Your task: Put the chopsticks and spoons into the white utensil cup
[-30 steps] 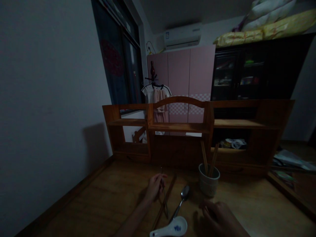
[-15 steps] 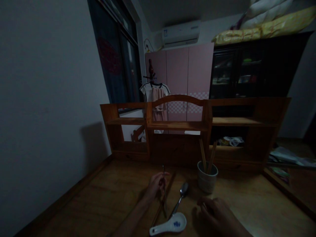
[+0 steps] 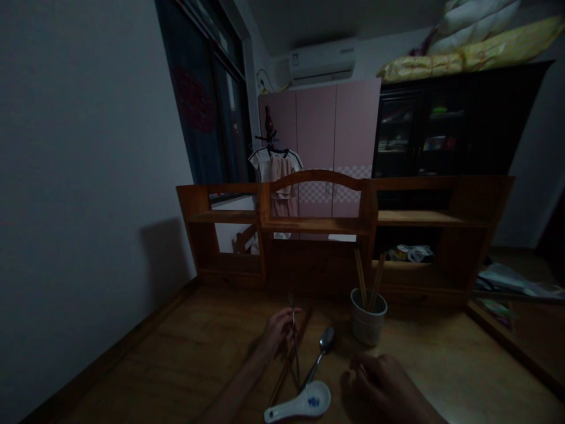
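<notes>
The left hand (image 3: 277, 331) is pinching a thin metal utensil (image 3: 296, 350), which stands slightly more upright than a second ago and remains off to its fingers' side, not put down. The right hand (image 3: 382, 378) stays curled, the cup (image 3: 369, 327) just beyond it; whether it holds anything, I can't tell. Between the hands, the metal spoon (image 3: 326, 340) lies unmoved.

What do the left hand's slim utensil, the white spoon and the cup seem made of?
Slim utensil: likely polished metal, from its grey sheen. White spoon: probably glazed ceramic; smooth, with a blue motif. Cup: perhaps pottery, pale and matt, but dim light leaves doubt.
</notes>
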A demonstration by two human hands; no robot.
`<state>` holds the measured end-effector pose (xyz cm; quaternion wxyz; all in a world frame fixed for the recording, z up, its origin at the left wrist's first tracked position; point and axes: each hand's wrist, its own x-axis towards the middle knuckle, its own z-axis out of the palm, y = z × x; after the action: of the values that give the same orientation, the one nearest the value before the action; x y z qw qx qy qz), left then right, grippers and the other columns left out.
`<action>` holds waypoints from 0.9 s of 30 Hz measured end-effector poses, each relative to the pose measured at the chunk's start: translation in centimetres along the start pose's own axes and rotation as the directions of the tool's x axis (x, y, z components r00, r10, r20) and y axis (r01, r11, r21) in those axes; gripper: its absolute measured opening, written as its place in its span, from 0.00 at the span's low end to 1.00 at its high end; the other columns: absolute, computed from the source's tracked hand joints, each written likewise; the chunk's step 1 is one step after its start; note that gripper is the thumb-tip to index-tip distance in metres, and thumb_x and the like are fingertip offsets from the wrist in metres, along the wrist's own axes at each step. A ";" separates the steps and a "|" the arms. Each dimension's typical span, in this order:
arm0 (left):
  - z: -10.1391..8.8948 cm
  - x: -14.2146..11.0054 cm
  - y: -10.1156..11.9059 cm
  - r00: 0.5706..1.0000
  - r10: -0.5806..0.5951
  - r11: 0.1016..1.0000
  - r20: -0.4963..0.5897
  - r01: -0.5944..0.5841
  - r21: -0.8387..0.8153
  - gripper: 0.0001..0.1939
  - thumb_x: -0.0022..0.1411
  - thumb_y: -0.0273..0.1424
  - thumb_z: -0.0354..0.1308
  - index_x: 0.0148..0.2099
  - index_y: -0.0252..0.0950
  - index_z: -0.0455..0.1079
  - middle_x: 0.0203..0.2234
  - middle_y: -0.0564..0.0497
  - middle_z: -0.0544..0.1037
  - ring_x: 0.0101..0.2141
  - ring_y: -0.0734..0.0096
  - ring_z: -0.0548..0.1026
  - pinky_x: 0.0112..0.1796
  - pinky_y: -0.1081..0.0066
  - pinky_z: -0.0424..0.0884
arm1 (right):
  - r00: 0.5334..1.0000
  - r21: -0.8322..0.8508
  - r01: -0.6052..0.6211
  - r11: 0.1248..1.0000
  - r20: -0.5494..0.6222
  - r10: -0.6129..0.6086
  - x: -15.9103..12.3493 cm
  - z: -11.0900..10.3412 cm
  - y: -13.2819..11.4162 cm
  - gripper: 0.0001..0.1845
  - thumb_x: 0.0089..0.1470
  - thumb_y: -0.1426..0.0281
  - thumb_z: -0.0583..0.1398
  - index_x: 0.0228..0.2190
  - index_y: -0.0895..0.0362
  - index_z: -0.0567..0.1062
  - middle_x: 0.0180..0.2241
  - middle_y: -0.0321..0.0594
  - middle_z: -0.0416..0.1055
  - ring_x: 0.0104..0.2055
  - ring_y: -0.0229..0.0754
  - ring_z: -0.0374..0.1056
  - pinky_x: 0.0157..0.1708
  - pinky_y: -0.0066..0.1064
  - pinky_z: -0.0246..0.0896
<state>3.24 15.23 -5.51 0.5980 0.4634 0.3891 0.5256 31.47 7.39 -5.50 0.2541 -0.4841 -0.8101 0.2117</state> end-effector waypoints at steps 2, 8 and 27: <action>-0.1 0.0 -0.1 1.000 0.000 1.000 0.009 0.000 -0.011 0.21 0.51 0.36 0.59 0.45 0.29 0.74 0.21 0.52 0.74 0.15 0.81 0.60 0.19 0.77 0.56 | 1.000 0.001 0.005 1.000 -0.001 -0.005 0.1 -0.1 -0.1 0.13 0.59 0.68 0.52 0.27 0.58 0.72 0.24 0.36 0.70 0.26 0.37 0.65 0.26 0.28 0.49; -0.1 0.0 -0.2 0.999 -0.016 0.999 0.041 0.018 -0.044 0.18 0.53 0.37 0.61 0.43 0.30 0.74 0.21 0.51 0.75 0.15 0.81 0.61 0.19 0.77 0.57 | 1.000 -0.014 -0.020 1.000 -0.015 0.020 -0.2 -0.4 -0.8 0.14 0.59 0.68 0.52 0.25 0.58 0.71 0.22 0.36 0.68 0.24 0.37 0.63 0.24 0.28 0.48; -0.5 -0.3 -0.1 0.999 -0.037 0.994 0.035 0.040 -0.098 0.15 0.53 0.39 0.64 0.37 0.30 0.74 0.26 0.48 0.76 0.21 0.78 0.69 0.22 0.77 0.59 | 1.000 -0.023 -0.009 1.000 -0.003 0.009 -0.3 -0.8 -1.0 0.15 0.60 0.65 0.51 0.27 0.58 0.72 0.23 0.37 0.69 0.26 0.38 0.64 0.25 0.29 0.48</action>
<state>2.75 14.99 -5.72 0.6365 0.4343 0.3616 0.5249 31.44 6.79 -4.34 0.2488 -0.4911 -0.8099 0.2026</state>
